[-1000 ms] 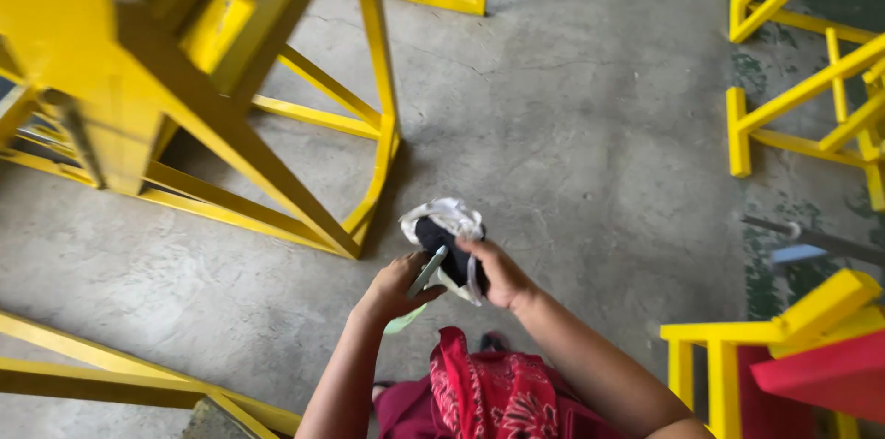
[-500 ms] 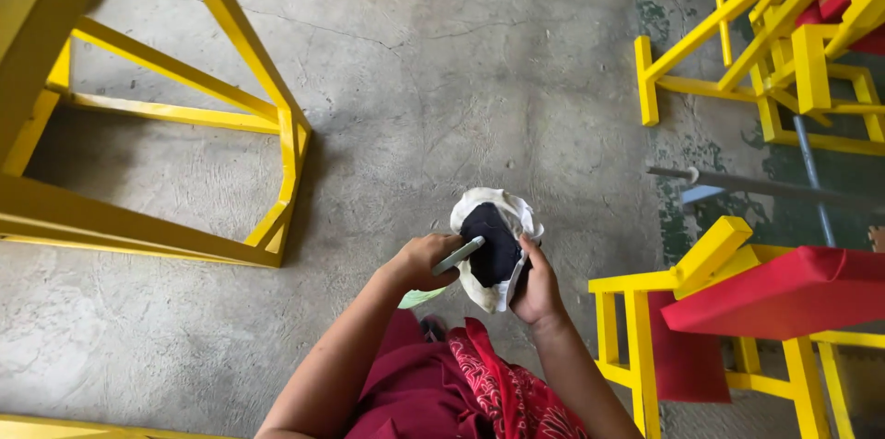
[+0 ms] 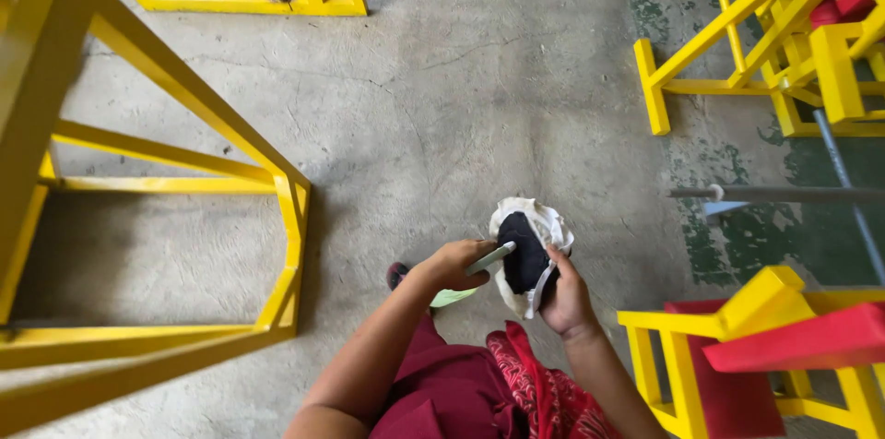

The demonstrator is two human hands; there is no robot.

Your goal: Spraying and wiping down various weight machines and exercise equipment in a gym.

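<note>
Yellow steel fills the left side: a big painted frame stands on the grey concrete floor, its slanted bar running down to a corner post. Further back, a second yellow frame lies flat at the top edge, a dark rod leaning across it.

Moving to the middle, the person's left hand comes in from below, fingers closed around a pale green flat tool, its tip pointing at the bundle beside it. A scrap of light green shows just under that hand, too small to tell what it is.

Right next to it, the right hand cups a white cloth from underneath, fingers wrapped up around it, with a black wad sitting in the cloth's folds. The bundle hangs above the floor, just in front of the person's dark red clothing and patterned red scarf.

Over on the right, a grey metal bar crosses the green-stained floor, more yellow frames stack up behind it, and a yellow stand with a red top sits at the lower edge.
</note>
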